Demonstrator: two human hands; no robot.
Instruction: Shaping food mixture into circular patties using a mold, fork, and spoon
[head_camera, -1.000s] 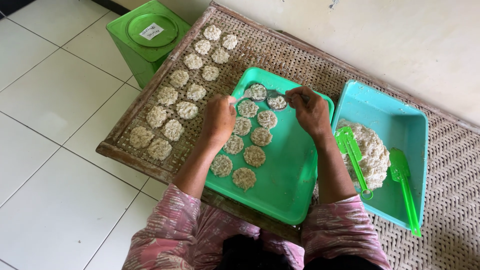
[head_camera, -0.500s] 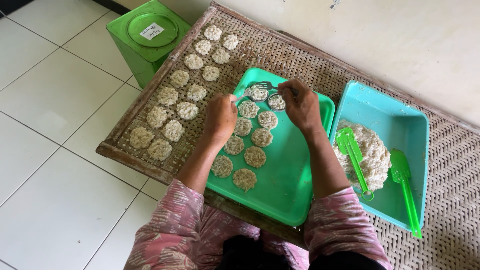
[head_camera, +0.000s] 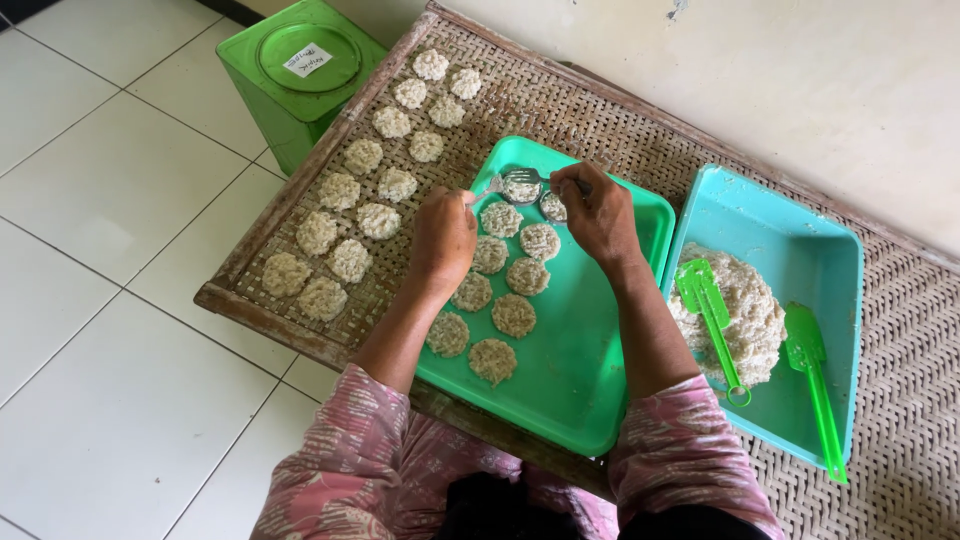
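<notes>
The hands meet at the upper middle of the frame, over the far end of a green tray (head_camera: 590, 380): the right hand (head_camera: 598, 212) is closed around a small round metal mould (head_camera: 522, 186), its ring held level just above the tray, while the left hand (head_camera: 445, 238) pinches what looks like the handle of a thin tool at the mould's left edge, seemingly to steady or press the filling. Below the mould, pale flattened rice patties (head_camera: 514, 314) lie in two loose rows on the tray, spaced so they do not touch. To the right, a turquoise tub (head_camera: 800, 215) holds a heap of the same mixture (head_camera: 745, 310) with two green spatulas (head_camera: 712, 318) resting in it, handles toward the person. Left of the tray, more patties (head_camera: 348, 260) sit apart on a woven bamboo rack (head_camera: 640, 125). A green lidded tin (head_camera: 300, 75) stands on the white tiled floor (head_camera: 110, 250), upper left.
</notes>
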